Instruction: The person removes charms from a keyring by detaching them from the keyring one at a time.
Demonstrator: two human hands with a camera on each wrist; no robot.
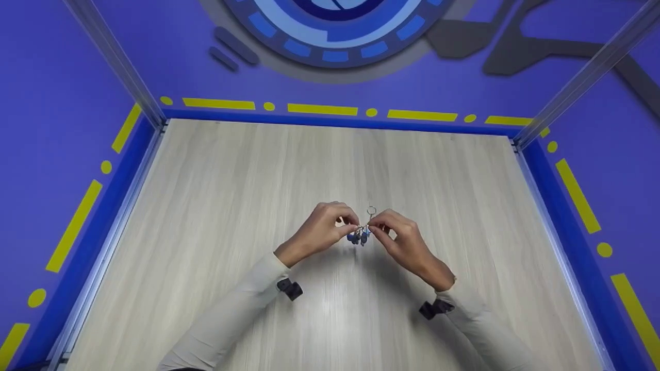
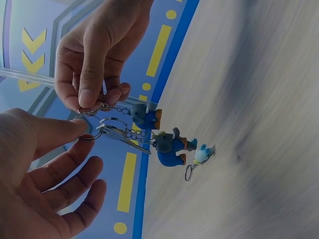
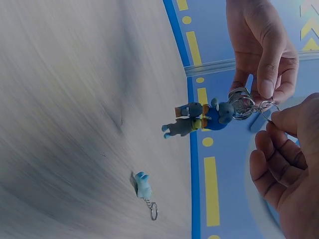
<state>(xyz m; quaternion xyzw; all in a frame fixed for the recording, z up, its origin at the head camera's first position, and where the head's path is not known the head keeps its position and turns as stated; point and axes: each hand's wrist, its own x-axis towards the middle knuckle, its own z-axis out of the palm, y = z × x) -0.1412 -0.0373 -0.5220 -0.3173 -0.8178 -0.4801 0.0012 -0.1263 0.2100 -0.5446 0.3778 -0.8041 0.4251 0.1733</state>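
**Two hands pinching at linked rings, charms hanging below**

Both hands are meeting just above the surface (image 1: 330, 170), in front of the body. Left hand (image 1: 319, 226): thumb and forefinger are closing on metal rings (image 3: 242, 102); in the left wrist view its other fingers are spreading loosely, holding nothing. Right hand (image 1: 410, 247): thumb and forefinger are pinching the bunch's nearest ring from its own side, the remaining fingers bending loosely. The two pinches are sitting very close together.

The bunch is hanging between the hands, clear of the surface. A blue elephant (image 2: 142, 116) is dangling nearest the right hand; a second elephant (image 2: 173, 154) is hanging beside it on a short chain. A grey figure (image 3: 180, 128) with light-blue feet is hanging alongside. Some charms are overlapping, so the count is uncertain.

Apart from these, a light-blue figure (image 3: 143, 187) is lying on the surface with its own ring (image 3: 156, 211), neither hand touching it.

Step in hand, as judged: ring is being handled against ring. Whether one is going on or coming off, cannot tell; the split in the coil is not showing clearly.

Next move is probably calling for a firm left pinch, with the right thumb and forefinger prying or turning the ring along its coil. Thin, springy wire is likely making slips easy.
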